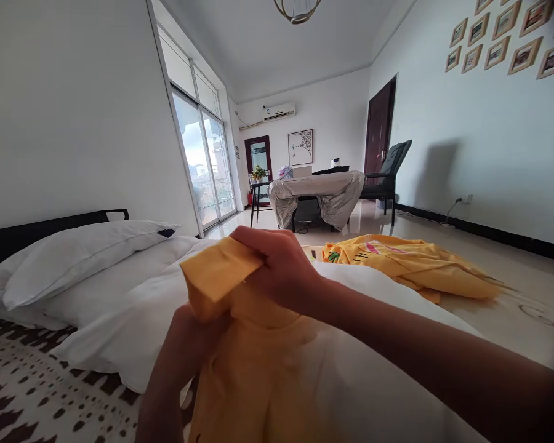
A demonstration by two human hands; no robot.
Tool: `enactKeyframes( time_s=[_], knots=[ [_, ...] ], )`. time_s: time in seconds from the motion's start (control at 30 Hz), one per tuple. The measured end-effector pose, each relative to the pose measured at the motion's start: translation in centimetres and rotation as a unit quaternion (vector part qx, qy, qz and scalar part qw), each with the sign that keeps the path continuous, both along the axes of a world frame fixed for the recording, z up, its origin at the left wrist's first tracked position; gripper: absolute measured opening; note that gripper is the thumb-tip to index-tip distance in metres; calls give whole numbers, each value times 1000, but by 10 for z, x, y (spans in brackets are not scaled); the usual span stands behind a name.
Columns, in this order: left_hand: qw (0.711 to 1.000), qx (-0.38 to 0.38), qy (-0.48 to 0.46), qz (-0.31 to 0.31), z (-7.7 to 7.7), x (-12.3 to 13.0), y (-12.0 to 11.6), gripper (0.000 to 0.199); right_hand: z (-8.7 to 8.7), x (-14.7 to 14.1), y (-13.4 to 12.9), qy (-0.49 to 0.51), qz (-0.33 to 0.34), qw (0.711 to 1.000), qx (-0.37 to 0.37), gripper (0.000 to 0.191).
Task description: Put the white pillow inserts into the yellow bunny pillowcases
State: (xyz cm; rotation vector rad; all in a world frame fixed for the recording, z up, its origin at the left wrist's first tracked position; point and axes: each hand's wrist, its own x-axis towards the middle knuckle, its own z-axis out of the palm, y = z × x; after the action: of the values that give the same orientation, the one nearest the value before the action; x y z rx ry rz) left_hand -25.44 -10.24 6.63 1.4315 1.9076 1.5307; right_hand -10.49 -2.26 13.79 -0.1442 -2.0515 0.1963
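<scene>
A yellow cloth (258, 375) hangs down from my two hands over white bedding (373, 369). My right hand (281, 264) grips its upper part, the fingers closed beside a flat folded edge that points left. Lower and to the left, my left hand (198, 338) is wrapped round the same cloth, its fingertips partly hidden by the fabric. A second yellow cloth (397, 261) with pink and green print lies on the far right side of the bed, apart from my hands.
White pillows (87, 252) rest at the left by a black headboard (50, 223). Beyond the bed stand a covered table (318, 184), a black chair (390, 172) and a plant (258, 173). A patterned brown and white cloth (50, 387) lies at the lower left.
</scene>
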Motion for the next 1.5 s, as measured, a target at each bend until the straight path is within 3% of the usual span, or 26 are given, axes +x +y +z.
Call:
enactKeyframes(
  time_s=[0.2,0.47,0.53,0.63,0.8,0.9,1.0,1.13,1.23,1.5],
  knots=[
    [990,68,-109,-50,0,5,-19,45,3,8,15,-13,-94,995,27,16],
    [966,223,-122,-46,-12,13,-31,57,3,10,15,24,-136,990,4,23],
    [961,245,-125,-30,-10,14,-29,49,4,10,14,43,-139,989,7,23],
    [971,234,-58,5,-4,15,-25,17,5,10,13,58,-139,988,12,22],
    [976,186,98,-62,-1,17,-20,10,3,9,11,72,-134,988,31,22],
    [968,167,180,-45,-5,19,-19,12,1,8,8,73,-125,989,39,20],
    [968,149,197,-39,-7,18,-19,19,-2,8,7,70,-120,989,39,19],
    [984,107,111,-83,-4,17,-20,27,-3,9,9,72,-124,988,49,19],
    [987,76,6,-142,0,17,-22,21,-4,9,11,70,-127,988,53,20],
    [953,-22,-212,-214,7,17,-35,26,-4,14,17,39,-117,990,67,20]
  ],
)
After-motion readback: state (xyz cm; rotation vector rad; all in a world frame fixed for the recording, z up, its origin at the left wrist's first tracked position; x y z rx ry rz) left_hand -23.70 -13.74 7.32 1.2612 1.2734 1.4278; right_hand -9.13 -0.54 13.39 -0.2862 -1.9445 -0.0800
